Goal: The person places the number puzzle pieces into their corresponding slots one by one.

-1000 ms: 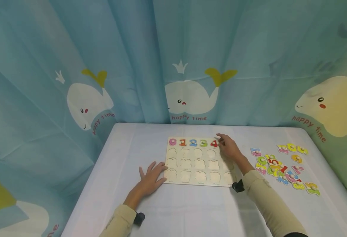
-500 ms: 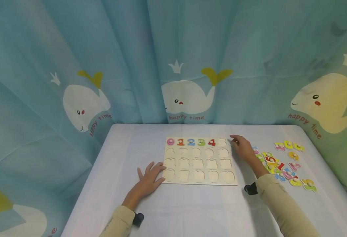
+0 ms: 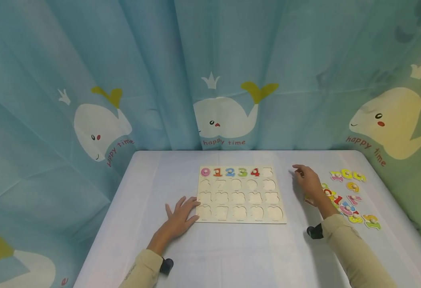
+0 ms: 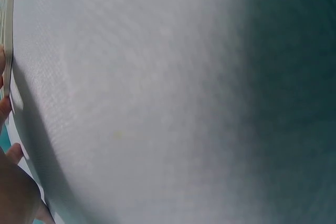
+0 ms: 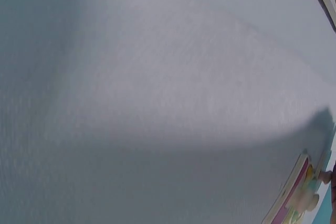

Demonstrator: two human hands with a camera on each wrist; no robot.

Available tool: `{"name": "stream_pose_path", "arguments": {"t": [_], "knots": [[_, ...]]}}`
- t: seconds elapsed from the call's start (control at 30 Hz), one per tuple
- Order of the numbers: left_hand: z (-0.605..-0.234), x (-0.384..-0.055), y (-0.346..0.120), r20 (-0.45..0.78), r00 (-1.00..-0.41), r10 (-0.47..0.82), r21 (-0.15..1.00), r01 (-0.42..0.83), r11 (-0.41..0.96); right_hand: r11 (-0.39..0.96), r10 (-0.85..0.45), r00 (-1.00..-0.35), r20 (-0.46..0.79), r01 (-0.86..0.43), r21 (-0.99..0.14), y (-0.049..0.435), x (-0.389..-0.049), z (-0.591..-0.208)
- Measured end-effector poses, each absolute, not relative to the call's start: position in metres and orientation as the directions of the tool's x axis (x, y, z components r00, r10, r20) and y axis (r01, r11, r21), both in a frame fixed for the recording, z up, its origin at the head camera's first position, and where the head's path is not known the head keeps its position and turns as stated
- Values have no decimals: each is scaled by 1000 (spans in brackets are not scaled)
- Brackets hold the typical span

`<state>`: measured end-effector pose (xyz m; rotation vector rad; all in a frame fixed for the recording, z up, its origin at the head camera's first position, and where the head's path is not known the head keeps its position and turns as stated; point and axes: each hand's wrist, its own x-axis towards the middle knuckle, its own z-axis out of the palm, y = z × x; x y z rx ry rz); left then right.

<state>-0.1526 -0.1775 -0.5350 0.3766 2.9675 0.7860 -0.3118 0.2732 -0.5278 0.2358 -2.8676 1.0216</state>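
Note:
A pale wooden number puzzle board (image 3: 284, 217) lies flat on the table. Pieces from pink 0 (image 3: 205, 172) to red 4 (image 3: 255, 172) fill part of its top row; the other recesses are bare. My left hand (image 3: 179, 220) rests at the board's left edge, fingers spread, with fingertips touching it. To the right of the board, my right hand (image 3: 307, 182) hovers over the table, fingers loosely bent and nothing visible in them. Beneath and beyond it lies a heap of knobbed number pieces (image 3: 347, 208), partly hidden by the hand and wrist.
Further loose number pieces (image 3: 347, 174) lie toward the back right of the white-covered table (image 3: 232, 256). A blue curtain (image 3: 152, 80) with whale prints hangs behind it. In the right wrist view, a piece's edge (image 5: 286, 198) shows at lower right.
My right hand has moved right, off the board's top right corner toward the loose pieces, uncovering the right column's recesses. My left hand stays at the board's edge. The head view has shifted slightly.

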Motion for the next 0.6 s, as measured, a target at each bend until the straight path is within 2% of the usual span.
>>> {"name": "stream_pose_path", "arguments": {"t": [0.17,0.3,0.4,0.6], "knots": [[-535,-153,-178,18,-970,244,494,221,841,754,-89,-983,160,-171,-634,278,-307,-525],[-535,-153,-178,17,-968,250,493,226,840,702,-48,-996,81,-91,-707,285,-302,-521],[-534,-153,-178,15,-968,252,488,228,843,694,-33,-998,53,-61,-717,293,-297,-518],[-534,-152,-178,16,-969,248,491,223,842,731,-70,-989,133,-141,-668,308,-292,-512]]}}
